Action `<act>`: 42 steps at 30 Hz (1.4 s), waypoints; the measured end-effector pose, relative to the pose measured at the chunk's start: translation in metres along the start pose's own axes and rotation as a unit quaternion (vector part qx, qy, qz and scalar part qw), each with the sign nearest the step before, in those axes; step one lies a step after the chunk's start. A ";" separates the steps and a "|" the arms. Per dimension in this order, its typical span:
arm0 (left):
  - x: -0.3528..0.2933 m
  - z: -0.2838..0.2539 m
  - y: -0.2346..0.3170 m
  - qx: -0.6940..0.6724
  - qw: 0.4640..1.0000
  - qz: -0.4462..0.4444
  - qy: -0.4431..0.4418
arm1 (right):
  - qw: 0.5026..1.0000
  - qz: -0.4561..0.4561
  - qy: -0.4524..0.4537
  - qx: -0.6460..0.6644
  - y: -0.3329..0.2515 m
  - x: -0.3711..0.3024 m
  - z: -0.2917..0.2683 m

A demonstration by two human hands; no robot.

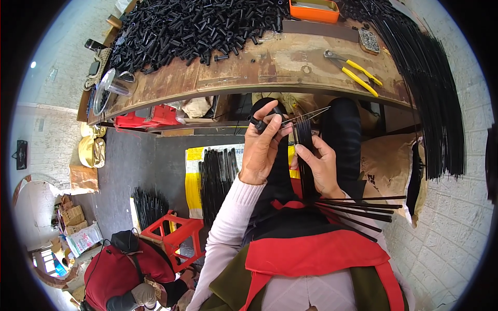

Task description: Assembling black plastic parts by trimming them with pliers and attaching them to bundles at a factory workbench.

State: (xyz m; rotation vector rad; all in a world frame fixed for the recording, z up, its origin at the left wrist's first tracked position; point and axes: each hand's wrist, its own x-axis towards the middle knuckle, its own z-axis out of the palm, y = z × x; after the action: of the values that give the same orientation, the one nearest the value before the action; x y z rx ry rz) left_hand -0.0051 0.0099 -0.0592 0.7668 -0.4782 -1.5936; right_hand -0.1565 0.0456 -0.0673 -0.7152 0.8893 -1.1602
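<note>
Above my lap, my left hand (259, 142) is closed around a few short black tubular plastic pieces (258, 123). Its fingertips are close to thin pale wires (314, 113) that stick out past the top of a bundle. My right hand (322, 165) grips that bundle of thin black rods (306, 179), held roughly upright with the thumb across it. More black rods (371, 207) lie fanned over my lap toward the right. Whether the left fingers touch a wire is too small to tell.
A large heap of short black tubular pieces (197, 31) covers the wooden bench (233, 67). Yellow-handled pliers (358, 75), an orange tray (314, 11) and long black rods (425, 78) are on the right. Behind left stand a red stool (176, 233) and a seated person (124, 269).
</note>
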 end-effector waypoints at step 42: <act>0.005 -0.016 0.007 0.011 0.997 -0.076 -0.003 | 0.998 -0.012 -0.004 -0.069 0.002 -0.001 0.007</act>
State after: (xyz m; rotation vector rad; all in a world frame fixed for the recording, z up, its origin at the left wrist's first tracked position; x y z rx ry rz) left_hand 0.0111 0.0058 -0.0664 0.8314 -0.4504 -1.7352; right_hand -0.1496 0.0475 -0.0657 -0.8437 0.9624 -1.1241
